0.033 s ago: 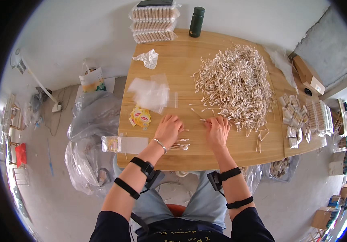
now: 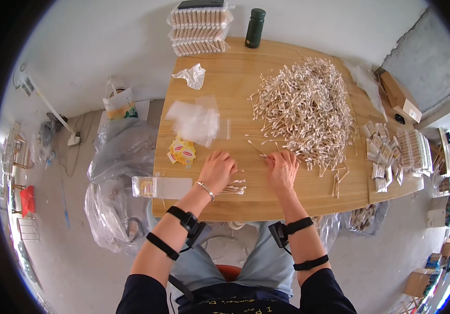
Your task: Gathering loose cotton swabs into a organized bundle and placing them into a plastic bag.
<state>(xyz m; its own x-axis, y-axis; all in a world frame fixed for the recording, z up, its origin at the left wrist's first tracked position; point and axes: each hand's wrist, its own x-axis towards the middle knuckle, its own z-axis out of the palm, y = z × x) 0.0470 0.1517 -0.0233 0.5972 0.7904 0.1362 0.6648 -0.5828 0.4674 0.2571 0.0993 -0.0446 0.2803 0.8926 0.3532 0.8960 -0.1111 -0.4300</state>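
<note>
My left hand (image 2: 217, 170) is closed, its fingers curled over wooden cotton swabs; one white tip pokes out beside the fingers. A small bunch of cotton swabs (image 2: 234, 187) lies on the table by its wrist. At the near edge of a big loose heap of cotton swabs (image 2: 308, 107), my right hand (image 2: 282, 171) has its fingers bent together on some swabs, with its grip partly hidden. A few stray swabs lie just beyond its thumb. Left of my left forearm sits a clear plastic box (image 2: 150, 187) with swabs in it, beside a white card or flap.
Clear plastic bags (image 2: 196, 123), yellow labels (image 2: 182, 152) and crumpled white plastic (image 2: 192, 76) lie on the left side. Stacked swab packs (image 2: 199, 31) and a dark green bottle (image 2: 255, 29) stand at the back. Small filled packs (image 2: 384, 152) lie at the right.
My left hand has shifted very slightly down and left over the table. The right hand stays in the same place.
</note>
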